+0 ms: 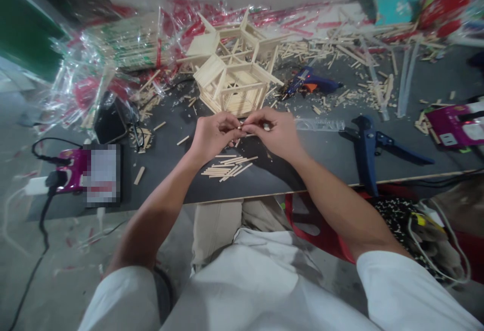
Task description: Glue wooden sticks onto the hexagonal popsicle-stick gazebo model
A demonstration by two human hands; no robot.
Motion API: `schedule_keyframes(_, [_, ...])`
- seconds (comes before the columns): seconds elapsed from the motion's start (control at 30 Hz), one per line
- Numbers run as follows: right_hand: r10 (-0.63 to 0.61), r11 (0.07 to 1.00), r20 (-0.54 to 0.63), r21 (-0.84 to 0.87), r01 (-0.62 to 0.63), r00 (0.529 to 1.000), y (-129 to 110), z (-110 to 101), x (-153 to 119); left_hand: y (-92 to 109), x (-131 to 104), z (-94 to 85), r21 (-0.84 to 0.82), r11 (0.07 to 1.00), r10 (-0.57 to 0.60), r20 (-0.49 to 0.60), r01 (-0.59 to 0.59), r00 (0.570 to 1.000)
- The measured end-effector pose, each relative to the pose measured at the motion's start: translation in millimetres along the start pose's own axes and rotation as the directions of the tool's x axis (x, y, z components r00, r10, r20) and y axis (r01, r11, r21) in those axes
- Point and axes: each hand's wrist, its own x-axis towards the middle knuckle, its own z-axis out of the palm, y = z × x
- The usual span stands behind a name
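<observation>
Wooden bit point(240, 127) sits between the closely pinched fingertips of the left hand point(212, 137) and right hand point(279, 131) (blurred, but held).

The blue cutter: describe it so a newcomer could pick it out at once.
On the dark table, look beyond the right hand, toward the right part of the front edge. The blue cutter lies there with its handles spread, one reaching the edge. Unlike the blue glue gun farther back, it shows no orange part.
</observation>
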Motion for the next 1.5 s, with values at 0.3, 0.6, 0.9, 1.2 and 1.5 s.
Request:
schedule_keyframes(0.3, [0.090,0.991,0.123,0.082,-0.101,0.988,0.0,-7.3,-6.3,6.0,-2.2,-3.7,-0.008,1.000,-0.014,0.022,0.014,1.000])
schedule_keyframes(0.6, [0.076,0.996,0.132,0.045,-0.083,0.988,2.6,-1.6,-4.9,-0.8,-2.2,-3.1,0.009,1.000,-0.028,0.017,0.027,0.999])
schedule_keyframes(0.9, [0.107,0.993,0.105,0.035,-0.111,0.989,4.6,1.4,-6.1,-3.0,-2.7,-0.3,-0.011,0.998,-0.058,-0.011,0.058,0.998])
schedule_keyframes(1.2, [0.141,0.984,0.146,0.085,-0.154,0.979,2.9,-0.4,-4.9,-0.9,-2.4,1.3,-0.025,0.997,-0.072,-0.012,0.071,0.997])
schedule_keyframes(1.5, [0.143,0.986,0.116,0.070,-0.152,0.983,2.5,-0.1,-4.9,-1.7,-1.8,0.0,-0.068,0.995,-0.069,0.011,0.069,0.998])
